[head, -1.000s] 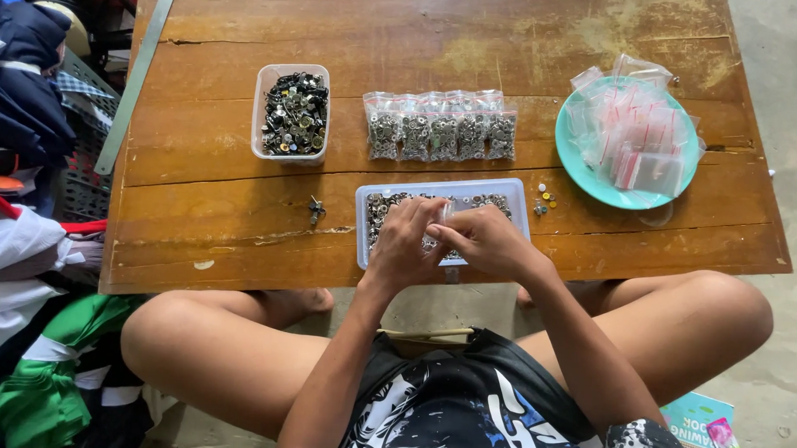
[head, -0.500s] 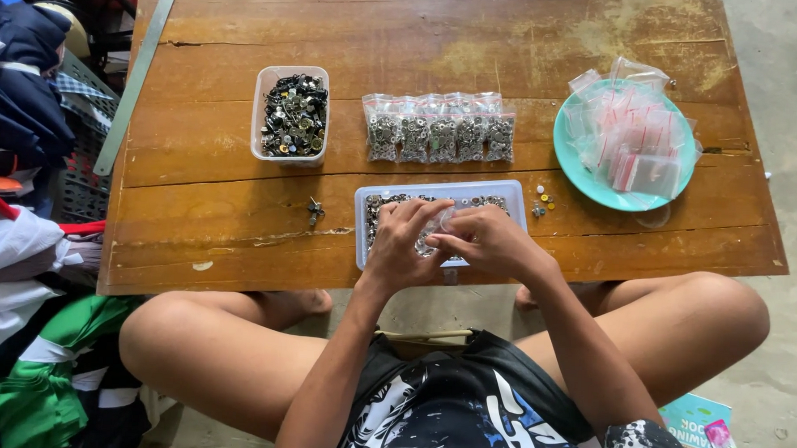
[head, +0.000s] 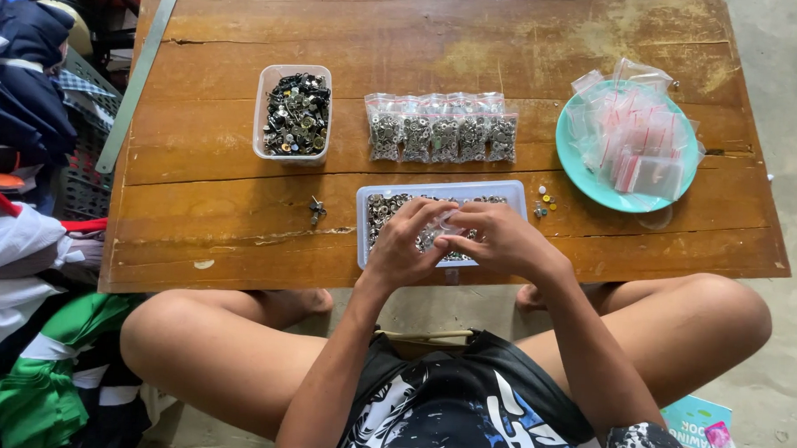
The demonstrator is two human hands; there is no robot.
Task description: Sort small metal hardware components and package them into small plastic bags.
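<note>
Bag, small and clear, sits pinched between my two hands above the tray at the table's near edge. My left hand and right hand both close their fingertips on it, and they cover most of it, so I cannot tell what it holds. My hands also hide much of the tray's small metal parts. Beyond lie a row of filled bags, a tub and a plate of empty bags.
</note>
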